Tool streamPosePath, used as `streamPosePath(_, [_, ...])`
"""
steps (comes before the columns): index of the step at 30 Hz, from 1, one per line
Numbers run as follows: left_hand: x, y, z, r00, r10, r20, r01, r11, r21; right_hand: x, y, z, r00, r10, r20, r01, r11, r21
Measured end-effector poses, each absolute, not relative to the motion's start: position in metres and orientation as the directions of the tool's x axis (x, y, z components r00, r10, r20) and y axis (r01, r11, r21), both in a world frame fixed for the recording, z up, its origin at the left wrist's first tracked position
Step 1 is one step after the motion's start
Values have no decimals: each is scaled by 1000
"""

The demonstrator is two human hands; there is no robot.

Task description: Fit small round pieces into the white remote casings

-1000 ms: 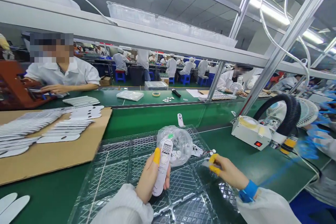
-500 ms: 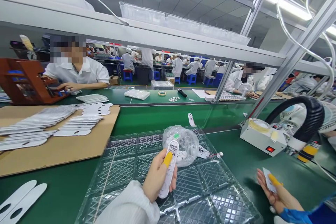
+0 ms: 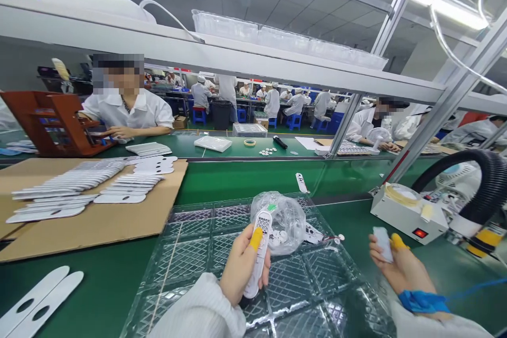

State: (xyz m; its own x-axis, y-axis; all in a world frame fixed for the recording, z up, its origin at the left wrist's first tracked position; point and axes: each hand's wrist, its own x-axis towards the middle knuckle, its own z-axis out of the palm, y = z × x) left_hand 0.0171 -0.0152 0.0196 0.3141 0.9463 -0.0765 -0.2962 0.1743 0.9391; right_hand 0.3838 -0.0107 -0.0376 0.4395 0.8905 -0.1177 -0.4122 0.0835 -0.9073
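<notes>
My left hand [image 3: 242, 269] grips a slim white handheld device with a digital display [image 3: 260, 253], its thumb in a yellow finger cot across the front. Behind the device lies a clear plastic bag of small white parts [image 3: 285, 224], close to my left hand but apparently not touching it. Over on the right, my right hand [image 3: 402, 269] pinches a small white flat piece [image 3: 383, 244] between yellow-cotted thumb and fingers. A blue wrist strap [image 3: 423, 301] circles that wrist. Beneath my left hand is a clear ribbed plastic tray [image 3: 317, 296].
A cardboard sheet [image 3: 166, 206] holding rows of white flat panels lies to the left. A white machine with a red switch [image 3: 407, 216] and a black hose [image 3: 487, 185] stands to the right. A co-worker [image 3: 130, 111] sits across the green bench.
My right hand has moved rightward, away from the bag and off the tray, with the white piece held up. My left hand still grips the device. The whole view has drifted slightly.
</notes>
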Motion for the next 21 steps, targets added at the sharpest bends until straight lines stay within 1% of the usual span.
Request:
streamPosePath(1, [16, -14, 18, 300, 950, -82, -313, 179, 933, 358, -4, -22, 387, 914, -121, -460, 77, -885])
streamPosePath(2, [14, -13, 16, 298, 951, -82, -328, 183, 927, 331, 2, -7, 360, 929, -86, -441, 88, -893])
streamPosePath(3, [13, -12, 14, 307, 948, -79, -340, 187, 922, 305, 7, 8, 347, 937, -30, -365, 106, -925])
streamPosePath(5, [9, -10, 9, 343, 937, -71, -343, 195, 919, 258, 17, 32, 238, 969, 62, -218, 116, -969])
streamPosePath(7, [5, -7, 6, 354, 932, -78, -328, 202, 923, 218, 23, 48, 50, 992, 119, -137, 125, -983])
streamPosePath(9, [2, -5, 5, 326, 940, -99, -303, 203, 931, 186, 28, 55, -97, 986, 134, -138, 120, -983])
streamPosePath(10, [1, -4, 5, 305, 946, -109, -291, 201, 935, 174, 31, 54, -139, 981, 135, -159, 113, -981])
streamPosePath(12, [1, -1, 5, 244, 960, -135, -285, 204, 937, 153, 34, 46, -162, 977, 136, -219, 99, -971])
streamPosePath(16, [2, 3, 2, 201, 962, -184, -312, 241, 919, 131, 37, 17, -111, 987, 119, -304, 80, -949])
streamPosePath(18, [2, 5, -2, 213, 960, -180, -301, 240, 923, 128, 37, 4, -119, 987, 108, -301, 68, -951])
streamPosePath(21, [1, 7, -8, 210, 965, -158, -260, 211, 942, 129, 37, -6, -96, 990, 107, -249, 80, -965])
